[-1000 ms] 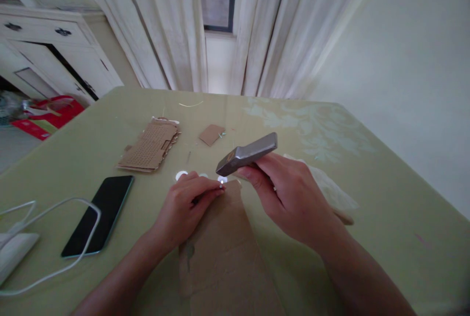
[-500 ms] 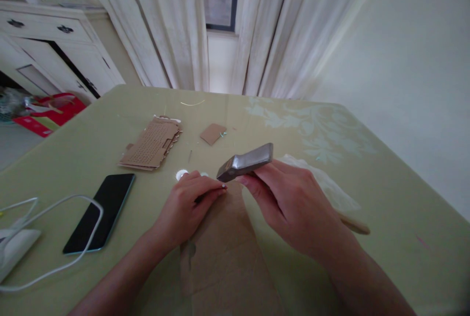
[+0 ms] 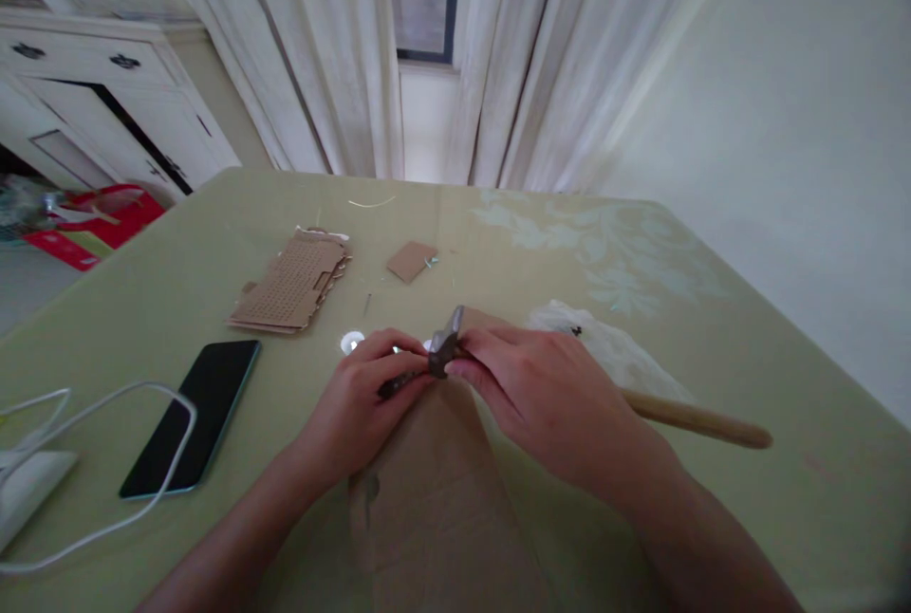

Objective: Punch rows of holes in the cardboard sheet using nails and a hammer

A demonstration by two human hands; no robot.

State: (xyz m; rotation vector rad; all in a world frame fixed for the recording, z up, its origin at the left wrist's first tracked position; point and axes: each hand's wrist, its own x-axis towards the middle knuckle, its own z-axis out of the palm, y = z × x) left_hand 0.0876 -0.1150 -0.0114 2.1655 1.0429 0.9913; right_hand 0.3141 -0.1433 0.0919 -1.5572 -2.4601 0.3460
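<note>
My right hand [image 3: 548, 395] is closed round a hammer [image 3: 445, 345], gripping it close to its metal head. The wooden handle sticks out to the right past my wrist. The hammer head is down at the fingertips of my left hand [image 3: 370, 395], which rests at the far end of a brown cardboard piece [image 3: 448, 509]. Thumb and forefinger there are pinched together; a small shiny nail head showed between them earlier, and the hammer now covers it. Something dark shows between the left fingers, too shaded to make out.
A stack of perforated cardboard [image 3: 291, 281], a small cardboard square [image 3: 411, 261] and a loose nail [image 3: 368, 304] lie beyond my hands. The phone [image 3: 192, 418] and white cable [image 3: 186, 433] are at left. A clear plastic bag [image 3: 626, 352] lies to the right.
The hammer head has come down and left onto my left fingertips and turned more upright. Its handle has swung out into view on the right. My left hand stays put.
</note>
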